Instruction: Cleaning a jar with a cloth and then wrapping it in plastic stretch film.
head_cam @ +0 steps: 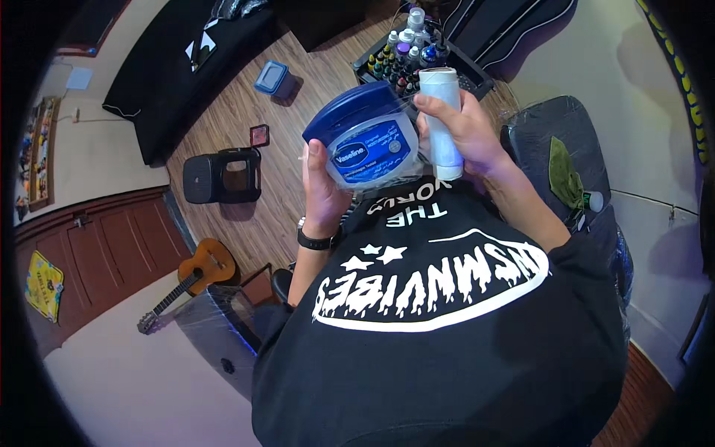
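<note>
My left hand grips a large Vaseline petroleum jelly jar by its left side, the thumb lying over the front edge. The jar has a dark blue lid and a blue label facing up at me; glossy clear film shows along its lower edge. Just right of it, my right hand is closed around a white roll, apparently of plastic film, held nearly upright. A brown core edge shows at the roll's top. My fingers behind both things are mostly hidden.
Beyond my hands stands a black tray trolley crowded with small bottles. A film-covered black rest holding a green cloth is at right. A black step stool, a lidded tub and an acoustic guitar lie leftward.
</note>
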A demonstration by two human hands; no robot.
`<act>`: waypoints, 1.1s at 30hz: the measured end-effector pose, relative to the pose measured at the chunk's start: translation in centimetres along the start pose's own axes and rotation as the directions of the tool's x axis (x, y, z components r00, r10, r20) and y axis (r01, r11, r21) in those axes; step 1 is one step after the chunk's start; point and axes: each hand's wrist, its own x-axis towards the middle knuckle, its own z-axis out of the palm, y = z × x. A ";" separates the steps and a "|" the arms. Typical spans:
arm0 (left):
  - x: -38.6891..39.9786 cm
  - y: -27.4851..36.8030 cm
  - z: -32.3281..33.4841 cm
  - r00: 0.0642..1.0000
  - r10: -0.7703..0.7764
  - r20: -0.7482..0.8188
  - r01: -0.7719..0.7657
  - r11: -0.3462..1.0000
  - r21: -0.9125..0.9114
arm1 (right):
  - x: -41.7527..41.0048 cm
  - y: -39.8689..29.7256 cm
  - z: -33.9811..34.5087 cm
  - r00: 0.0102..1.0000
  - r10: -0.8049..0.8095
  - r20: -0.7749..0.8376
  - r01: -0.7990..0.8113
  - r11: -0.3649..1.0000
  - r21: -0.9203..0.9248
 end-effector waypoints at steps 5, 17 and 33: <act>-0.3 0.5 0.1 0.998 -0.020 0.063 0.024 0.997 -0.067 | 0.6 0.4 0.1 0.996 -0.044 0.084 0.050 0.997 -0.065; -0.6 1.1 1.2 0.987 0.084 0.138 -0.035 0.945 -0.326 | 0.9 0.2 2.3 0.965 -0.116 0.234 0.119 0.993 -0.002; -0.3 2.4 2.0 0.963 0.233 0.133 -0.177 0.925 -0.336 | 0.0 -3.3 3.0 0.934 -0.269 0.236 0.286 0.957 -0.041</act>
